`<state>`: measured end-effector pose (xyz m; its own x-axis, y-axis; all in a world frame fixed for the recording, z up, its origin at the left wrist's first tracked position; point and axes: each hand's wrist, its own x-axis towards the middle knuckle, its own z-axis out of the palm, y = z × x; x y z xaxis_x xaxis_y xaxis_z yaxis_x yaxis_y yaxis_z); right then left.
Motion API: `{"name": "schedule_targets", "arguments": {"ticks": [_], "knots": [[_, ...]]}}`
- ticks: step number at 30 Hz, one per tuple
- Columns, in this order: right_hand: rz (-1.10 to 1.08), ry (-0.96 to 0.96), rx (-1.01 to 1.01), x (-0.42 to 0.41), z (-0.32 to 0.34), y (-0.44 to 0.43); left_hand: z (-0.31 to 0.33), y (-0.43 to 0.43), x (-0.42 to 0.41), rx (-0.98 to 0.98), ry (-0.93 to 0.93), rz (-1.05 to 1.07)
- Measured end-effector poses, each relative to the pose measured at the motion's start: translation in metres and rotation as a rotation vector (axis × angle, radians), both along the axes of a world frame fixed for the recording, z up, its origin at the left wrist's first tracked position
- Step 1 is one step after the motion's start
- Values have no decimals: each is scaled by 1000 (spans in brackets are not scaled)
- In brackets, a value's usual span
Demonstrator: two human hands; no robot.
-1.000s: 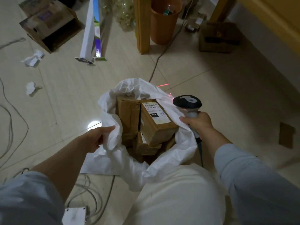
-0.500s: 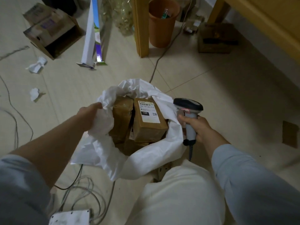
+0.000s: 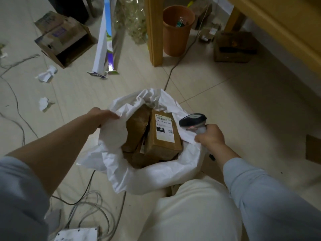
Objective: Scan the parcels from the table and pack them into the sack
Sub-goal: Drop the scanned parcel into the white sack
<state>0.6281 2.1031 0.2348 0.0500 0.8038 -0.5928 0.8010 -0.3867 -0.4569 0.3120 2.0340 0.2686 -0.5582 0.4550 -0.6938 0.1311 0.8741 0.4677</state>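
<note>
Head view: sack held open on the floor, parcels inside.
Left hand (image 3: 99, 117) grips the left rim of the white sack (image 3: 156, 176), fingers curled over the fabric. Right hand (image 3: 211, 136) is wrapped round the handle of the scanner (image 3: 192, 120) and touches the sack's right rim; cannot tell whether it also pinches the rim. Labelled parcel (image 3: 163, 136) stands in the sack mouth, label up, touching a plain brown parcel (image 3: 137, 127) on its left; more brown cartons lie beneath, partly hidden by sack folds. The person's knee (image 3: 191, 211) covers the sack's near side. Around: table leg (image 3: 154, 32) with an orange bin (image 3: 175, 32) just beside it, open cardboard box (image 3: 64, 39) far left, crumpled paper (image 3: 46, 74), loose cables (image 3: 90, 206) by the left forearm.
</note>
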Motion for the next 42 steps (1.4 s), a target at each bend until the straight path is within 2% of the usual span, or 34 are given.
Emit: {"name": "schedule_targets", "arguments": {"ticks": [3, 8, 9, 11, 13, 16, 18, 20, 22, 26, 28, 29, 33, 35, 38, 42], "knots": [[-144, 95, 112, 4, 36, 18, 2, -9, -10, 86, 206, -36], [-174, 378, 299, -12, 127, 30, 24, -4, -18, 256, 515, -122], [-171, 461, 330, -16, 140, 26, 30, -4, -20, 313, 538, -101], [-152, 570, 377, -26, 155, 16, 36, -11, -23, 439, 455, 11], [-111, 524, 366, -37, 150, 9, 27, -29, -25, 491, 311, 135], [-4, 239, 278, -43, 114, 0, -14, -73, -21, 144, 116, 80], [16, 97, 248, -35, 90, -6, -40, -87, -10, 24, 0, 17], [-43, 57, 249, -27, 83, -8, -44, -76, 2, 52, 8, -74], [-95, 64, 294, -23, 89, 0, -29, -44, 9, 182, 68, -123], [-229, 251, 453, -19, 125, 17, 18, 18, 1, 447, 291, -96], [-308, 321, 535, -20, 132, 17, 28, 23, -4, 539, 332, -82], [-310, 320, 546, -22, 131, 15, 28, 20, -5, 532, 307, -79], [-86, 118, 374, -30, 101, -3, -7, -24, -4, 108, 83, -137], [-45, 77, 357, -28, 92, -8, -14, -34, -1, 119, 41, -180], [-156, 133, 426, -23, 106, 3, -5, -25, -5, 206, 247, -187], [-240, 289, 571, -15, 133, 13, 11, -27, -22, 323, 558, -23]]}}
